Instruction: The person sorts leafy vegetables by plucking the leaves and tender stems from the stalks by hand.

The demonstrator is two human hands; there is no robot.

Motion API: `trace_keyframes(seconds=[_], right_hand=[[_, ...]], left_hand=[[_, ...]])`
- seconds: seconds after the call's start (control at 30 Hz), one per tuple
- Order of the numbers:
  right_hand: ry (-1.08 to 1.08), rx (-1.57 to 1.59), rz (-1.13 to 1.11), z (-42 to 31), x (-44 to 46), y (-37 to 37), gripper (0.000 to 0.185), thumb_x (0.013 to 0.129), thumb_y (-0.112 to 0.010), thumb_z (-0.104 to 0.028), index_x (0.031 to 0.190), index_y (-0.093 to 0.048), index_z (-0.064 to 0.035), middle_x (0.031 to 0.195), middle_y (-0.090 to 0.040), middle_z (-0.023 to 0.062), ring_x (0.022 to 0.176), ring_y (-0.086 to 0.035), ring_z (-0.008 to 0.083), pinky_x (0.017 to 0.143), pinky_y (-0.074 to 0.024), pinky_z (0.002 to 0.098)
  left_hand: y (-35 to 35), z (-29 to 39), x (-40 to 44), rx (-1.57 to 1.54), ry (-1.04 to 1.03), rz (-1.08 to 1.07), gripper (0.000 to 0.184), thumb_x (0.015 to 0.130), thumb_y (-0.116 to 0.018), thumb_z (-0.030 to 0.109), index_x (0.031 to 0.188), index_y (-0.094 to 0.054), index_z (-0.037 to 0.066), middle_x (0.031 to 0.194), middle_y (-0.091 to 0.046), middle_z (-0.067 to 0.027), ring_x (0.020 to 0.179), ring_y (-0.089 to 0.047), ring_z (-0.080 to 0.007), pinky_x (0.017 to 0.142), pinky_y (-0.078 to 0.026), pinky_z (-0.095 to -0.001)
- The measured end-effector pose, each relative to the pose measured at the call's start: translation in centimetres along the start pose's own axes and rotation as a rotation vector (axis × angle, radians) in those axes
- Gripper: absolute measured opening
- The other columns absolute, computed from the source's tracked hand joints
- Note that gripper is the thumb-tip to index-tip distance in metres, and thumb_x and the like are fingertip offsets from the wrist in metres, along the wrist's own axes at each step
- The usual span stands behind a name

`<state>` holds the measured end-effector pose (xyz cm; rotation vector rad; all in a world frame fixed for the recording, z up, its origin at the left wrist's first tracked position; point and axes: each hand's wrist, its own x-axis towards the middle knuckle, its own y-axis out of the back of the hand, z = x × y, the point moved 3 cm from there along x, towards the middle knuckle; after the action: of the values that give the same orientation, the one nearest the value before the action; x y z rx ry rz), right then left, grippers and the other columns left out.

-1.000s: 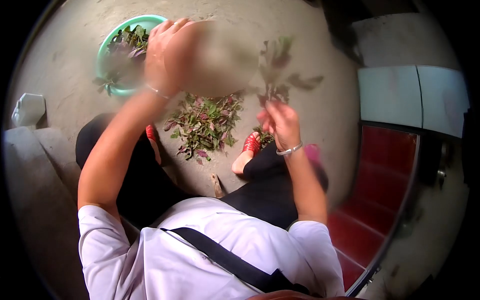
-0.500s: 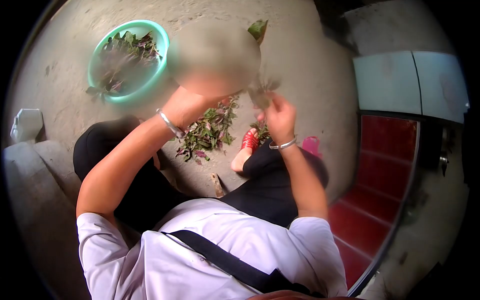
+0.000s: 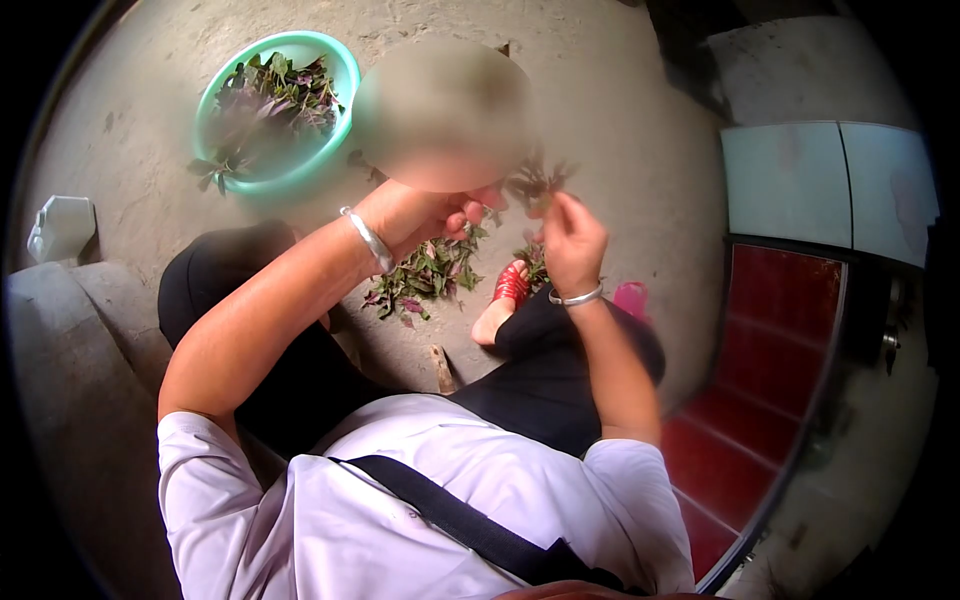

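My left hand (image 3: 432, 214) has its fingers curled, and a round blurred patch covers part of it. What lies inside its grip is hidden; a blurred dark leaf shows just beyond the wrist. Close by, my right hand (image 3: 574, 244) pinches a sprig of dark leaves (image 3: 538, 182), near the left fingertips. Below the hands, a pile of green and purple leaves (image 3: 432, 272) lies on the ground. A green plastic basin (image 3: 345, 75) at the upper left holds leafy stems, some hanging over its near rim.
My foot in a red sandal (image 3: 511, 285) rests beside the pile, with more leaves behind it. A pink object (image 3: 630, 298) is by my right knee. At left stands a pale container (image 3: 62, 228). Red tiles (image 3: 760, 390) and pale cabinet panels (image 3: 785, 180) line the right side.
Both hands have shifted slightly, with the sprig still pinched in the right. More of my left fingers shows below the blur. The whole view has moved a little.
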<state>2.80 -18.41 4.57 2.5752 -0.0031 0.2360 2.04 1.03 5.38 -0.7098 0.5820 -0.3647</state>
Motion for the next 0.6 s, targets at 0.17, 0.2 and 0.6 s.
trace_keyframes(seconds=[0.17,0.2,0.6], right_hand=[[0.054,-0.022,0.013,0.7,0.1,0.0,0.015,0.082,-0.057,-0.009,0.087,-0.06,0.0044,0.067,-0.063,0.0104,0.057,-0.061,0.0125,0.051,-0.0468,0.0231],[0.068,0.005,0.023,0.9,0.2,0.0,0.014,0.082,-0.058,-0.008,0.087,-0.06,0.0044,0.067,-0.063,0.0108,0.058,-0.062,0.0133,0.052,-0.0468,0.0233],[0.121,-0.083,0.043,0.5,0.5,0.5,0.014,0.08,-0.057,-0.006,0.089,-0.06,0.004,0.068,-0.063,0.0128,0.06,-0.063,0.0183,0.053,-0.0475,0.0255]], left_hand=[[0.6,-0.6,0.0,-0.182,0.006,-0.095,0.025,0.083,-0.049,0.021,0.093,-0.056,-0.001,0.085,-0.056,-0.0051,0.066,-0.049,-0.0098,0.063,-0.04,-0.0233],[0.7,-0.8,0.0,-0.219,0.006,-0.085,0.024,0.083,-0.049,0.021,0.094,-0.055,0.0,0.088,-0.056,-0.0056,0.067,-0.049,-0.0104,0.064,-0.04,-0.0236],[0.9,-0.2,0.1,0.187,-0.198,0.223,0.02,0.078,-0.062,0.011,0.096,-0.055,0.004,0.081,-0.057,0.0008,0.069,-0.05,-0.0062,0.063,-0.04,-0.0193]])
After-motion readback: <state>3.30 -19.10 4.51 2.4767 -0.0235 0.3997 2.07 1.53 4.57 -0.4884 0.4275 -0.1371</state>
